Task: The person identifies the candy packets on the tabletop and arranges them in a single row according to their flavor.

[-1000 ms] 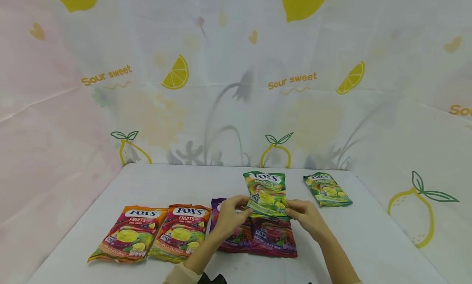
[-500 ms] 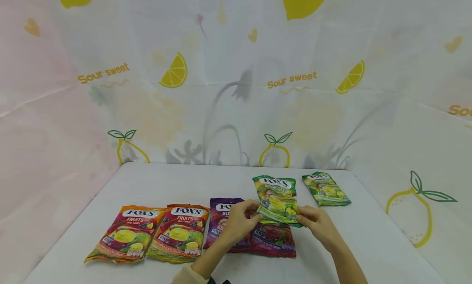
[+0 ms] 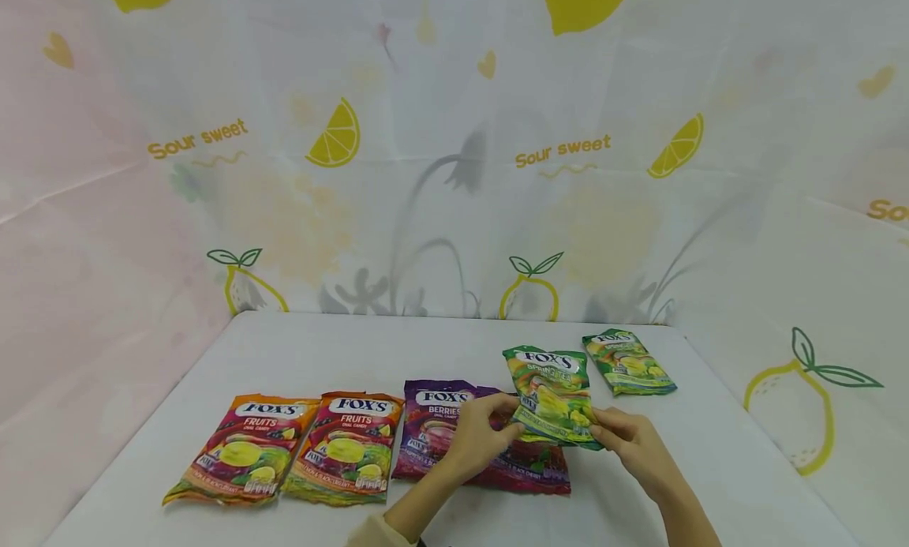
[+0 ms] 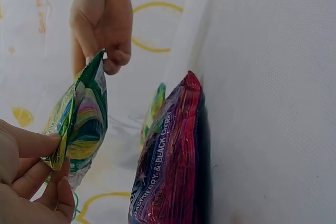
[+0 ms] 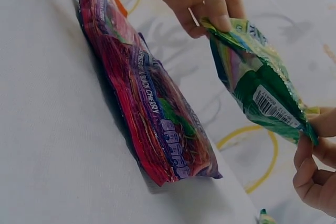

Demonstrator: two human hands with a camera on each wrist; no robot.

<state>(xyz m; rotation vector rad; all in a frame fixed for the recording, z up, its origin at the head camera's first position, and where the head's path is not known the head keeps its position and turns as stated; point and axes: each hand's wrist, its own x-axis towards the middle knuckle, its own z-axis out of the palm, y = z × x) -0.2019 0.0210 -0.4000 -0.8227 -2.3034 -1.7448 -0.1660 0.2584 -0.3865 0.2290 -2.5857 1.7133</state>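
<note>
A green bag of spring tea candy [image 3: 552,397] is held up off the table between both hands. My left hand [image 3: 484,438] pinches its lower left corner, thumb in front; my right hand [image 3: 637,446] pinches the lower right corner. In the right wrist view the bag's back shows a barcode [image 5: 273,104]. Below and behind the hands lie two purple berries candy bags [image 3: 435,425], side by side; the green bag and left hand cover much of the right one. Both wrist views show a purple bag's [image 4: 170,156] lower edge on the table, apart from the held bag.
Two orange-red fruits candy bags [image 3: 245,450] lie at the left of the white table [image 3: 341,346]. Another green candy bag [image 3: 629,363] lies at the back right. A lemon-printed cloth [image 3: 426,176] stands behind and at the sides.
Both hands have carried the green bag to the right and slightly nearer, uncovering more of the left purple bag. The bags lying on the table keep their places.
</note>
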